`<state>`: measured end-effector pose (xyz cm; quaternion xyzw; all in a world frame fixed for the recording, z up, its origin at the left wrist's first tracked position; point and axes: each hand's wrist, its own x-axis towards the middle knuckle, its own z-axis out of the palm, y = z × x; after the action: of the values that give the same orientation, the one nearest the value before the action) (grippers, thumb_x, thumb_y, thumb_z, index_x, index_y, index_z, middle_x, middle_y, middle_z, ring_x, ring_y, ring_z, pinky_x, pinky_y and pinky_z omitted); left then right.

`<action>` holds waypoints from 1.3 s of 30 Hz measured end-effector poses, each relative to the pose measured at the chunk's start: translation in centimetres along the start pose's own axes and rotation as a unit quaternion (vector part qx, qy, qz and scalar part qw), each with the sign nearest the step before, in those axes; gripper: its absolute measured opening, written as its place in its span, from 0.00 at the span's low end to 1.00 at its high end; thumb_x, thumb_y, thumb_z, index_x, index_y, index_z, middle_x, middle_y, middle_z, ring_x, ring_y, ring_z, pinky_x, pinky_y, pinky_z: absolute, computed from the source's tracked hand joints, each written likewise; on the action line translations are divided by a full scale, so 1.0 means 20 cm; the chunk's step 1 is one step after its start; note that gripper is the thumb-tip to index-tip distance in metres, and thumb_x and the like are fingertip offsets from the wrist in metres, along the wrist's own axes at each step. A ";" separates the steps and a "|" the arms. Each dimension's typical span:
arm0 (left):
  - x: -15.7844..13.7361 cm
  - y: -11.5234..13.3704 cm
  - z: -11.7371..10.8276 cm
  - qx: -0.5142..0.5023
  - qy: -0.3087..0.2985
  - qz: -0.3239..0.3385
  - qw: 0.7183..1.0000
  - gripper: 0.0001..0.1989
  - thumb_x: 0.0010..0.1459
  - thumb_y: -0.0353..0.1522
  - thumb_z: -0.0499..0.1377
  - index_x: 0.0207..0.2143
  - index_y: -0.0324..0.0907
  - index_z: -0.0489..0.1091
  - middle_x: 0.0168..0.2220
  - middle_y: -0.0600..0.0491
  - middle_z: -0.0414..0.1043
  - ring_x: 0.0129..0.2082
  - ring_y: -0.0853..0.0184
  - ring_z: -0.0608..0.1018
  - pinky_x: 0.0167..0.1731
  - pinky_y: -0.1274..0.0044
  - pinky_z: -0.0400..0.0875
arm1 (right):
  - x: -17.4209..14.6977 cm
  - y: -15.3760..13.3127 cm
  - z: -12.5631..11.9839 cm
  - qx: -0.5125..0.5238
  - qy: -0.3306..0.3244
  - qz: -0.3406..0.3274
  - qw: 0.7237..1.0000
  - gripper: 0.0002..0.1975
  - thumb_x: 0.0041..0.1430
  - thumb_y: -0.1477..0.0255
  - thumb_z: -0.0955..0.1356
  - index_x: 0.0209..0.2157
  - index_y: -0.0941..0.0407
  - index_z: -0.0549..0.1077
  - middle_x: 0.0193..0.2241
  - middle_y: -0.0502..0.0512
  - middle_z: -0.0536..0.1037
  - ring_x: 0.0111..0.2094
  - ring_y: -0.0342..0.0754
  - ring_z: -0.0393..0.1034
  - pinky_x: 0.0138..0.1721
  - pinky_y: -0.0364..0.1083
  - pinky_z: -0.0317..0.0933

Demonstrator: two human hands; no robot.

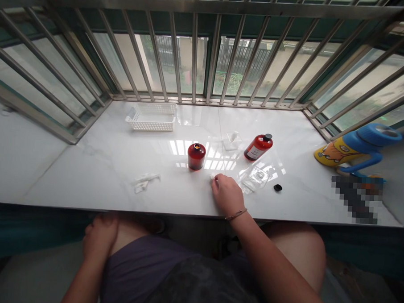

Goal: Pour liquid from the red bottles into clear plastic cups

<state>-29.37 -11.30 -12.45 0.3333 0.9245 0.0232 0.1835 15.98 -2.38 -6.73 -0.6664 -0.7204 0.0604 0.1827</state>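
White marbled counter (97, 165) runs under and around my right hand (227, 195); left hand (101, 234) rests off it on the thigh, nothing visible in it, finger curl I can't tell. Blue-and-yellow handled drink bottle (349, 147) sits well to the right hand's right. White perforated basket (152, 125): ahead-left of it, far side. Labelled red bottle (258, 147), black top on: ahead-right. Uncapped red bottle (196, 159): upright, near, ahead-left. Clear packaging (257, 177) just right of the hand; crumpled white wrapper (146, 182) well left; loose black cap (277, 188) right. Smallest: a white piece (213, 177), pinched in my right fingertips, mostly hidden; touching the counter or not, can't tell. Risks I'd flag: a leftward knuckle bump could tip the uncapped bottle and spill any contents; a weak pinch could drop the white piece; a rightward forearm sweep could knock the loose cap away.
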 end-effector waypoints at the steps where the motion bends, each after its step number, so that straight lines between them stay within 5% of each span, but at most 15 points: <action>1: 0.00 0.00 0.00 0.005 0.001 -0.003 1.000 0.53 0.63 0.64 0.47 0.73 0.33 0.58 0.63 0.20 0.67 0.66 0.28 0.71 0.62 0.49 0.67 | -0.02 -0.04 0.01 0.002 -0.012 -0.018 1.000 0.08 0.73 0.69 0.65 0.40 0.54 0.74 0.35 0.60 0.81 0.39 0.55 0.73 0.39 0.49 0.58; 5: 0.02 0.00 0.01 0.016 0.001 -0.008 1.000 0.52 0.63 0.64 0.47 0.73 0.33 0.58 0.63 0.21 0.68 0.66 0.30 0.71 0.62 0.50 0.68 | -0.15 -0.23 -0.01 0.039 -0.076 -0.094 0.992 0.06 0.73 0.69 0.67 0.40 0.54 0.75 0.36 0.56 0.82 0.39 0.52 0.74 0.42 0.48 0.60; 8: 0.03 0.00 0.02 0.015 0.007 -0.012 1.000 0.52 0.63 0.63 0.48 0.73 0.33 0.59 0.63 0.21 0.68 0.64 0.29 0.73 0.60 0.49 0.70 | -0.25 -0.34 -0.06 0.180 -0.165 -0.109 0.964 0.06 0.72 0.67 0.68 0.43 0.53 0.77 0.36 0.54 0.82 0.40 0.50 0.76 0.43 0.47 0.62; 12: 0.03 0.00 0.02 0.010 0.010 -0.004 1.000 0.51 0.63 0.63 0.48 0.72 0.33 0.59 0.62 0.22 0.69 0.65 0.29 0.73 0.60 0.48 0.70 | -0.27 -0.32 -0.11 0.395 -0.223 -0.008 0.891 0.09 0.71 0.62 0.68 0.41 0.52 0.77 0.36 0.49 0.83 0.37 0.46 0.78 0.40 0.44 0.67; 14: 0.02 0.00 0.02 0.010 0.008 -0.002 1.000 0.52 0.63 0.64 0.48 0.72 0.32 0.59 0.62 0.21 0.69 0.65 0.29 0.72 0.61 0.49 0.69 | -0.23 -0.24 -0.11 0.426 -0.213 0.059 0.877 0.12 0.71 0.59 0.68 0.41 0.52 0.77 0.33 0.49 0.83 0.34 0.47 0.78 0.38 0.45 0.68; 17: 0.01 0.00 0.01 0.011 0.003 -0.007 1.000 0.52 0.63 0.64 0.47 0.72 0.32 0.59 0.62 0.21 0.68 0.65 0.28 0.72 0.62 0.50 0.68 | -0.16 -0.08 -0.10 0.344 -0.164 0.117 0.917 0.13 0.70 0.59 0.68 0.42 0.53 0.78 0.35 0.52 0.84 0.34 0.49 0.79 0.38 0.47 0.68; 21: 0.01 0.00 0.01 0.011 0.007 -0.006 1.000 0.51 0.64 0.63 0.47 0.73 0.33 0.58 0.62 0.21 0.68 0.65 0.29 0.72 0.62 0.50 0.68 | -0.12 0.10 -0.13 0.178 -0.023 0.110 0.978 0.13 0.69 0.62 0.68 0.48 0.55 0.78 0.44 0.57 0.84 0.36 0.51 0.78 0.42 0.51 0.68; 25: 0.01 0.00 0.01 0.010 0.013 -0.001 1.000 0.50 0.64 0.62 0.47 0.71 0.32 0.60 0.61 0.20 0.69 0.64 0.29 0.73 0.60 0.49 0.69 | -0.15 0.12 -0.14 0.141 0.019 0.047 0.989 0.12 0.69 0.64 0.68 0.48 0.56 0.77 0.44 0.59 0.83 0.39 0.54 0.77 0.44 0.53 0.69; 31: 0.02 0.00 0.01 0.017 0.006 -0.009 1.000 0.52 0.62 0.65 0.47 0.71 0.32 0.60 0.62 0.20 0.68 0.63 0.29 0.74 0.60 0.49 0.70 | -0.21 -0.05 -0.06 0.074 -0.026 -0.057 0.995 0.12 0.69 0.65 0.73 0.49 0.55 0.76 0.45 0.60 0.80 0.47 0.58 0.73 0.51 0.54 0.68; 39: 0.00 0.01 0.00 0.014 0.000 -0.007 1.000 0.54 0.62 0.66 0.45 0.71 0.31 0.60 0.62 0.19 0.68 0.64 0.29 0.73 0.61 0.50 0.69 | -0.18 -0.05 -0.01 0.068 -0.012 -0.015 0.997 0.05 0.71 0.70 0.69 0.38 0.54 0.76 0.38 0.57 0.79 0.42 0.54 0.73 0.47 0.50 0.65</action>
<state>-29.25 -11.17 -12.35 0.3291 0.9271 0.0086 0.1790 15.35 -6.00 -6.93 -0.6410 -0.7264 0.1150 0.2196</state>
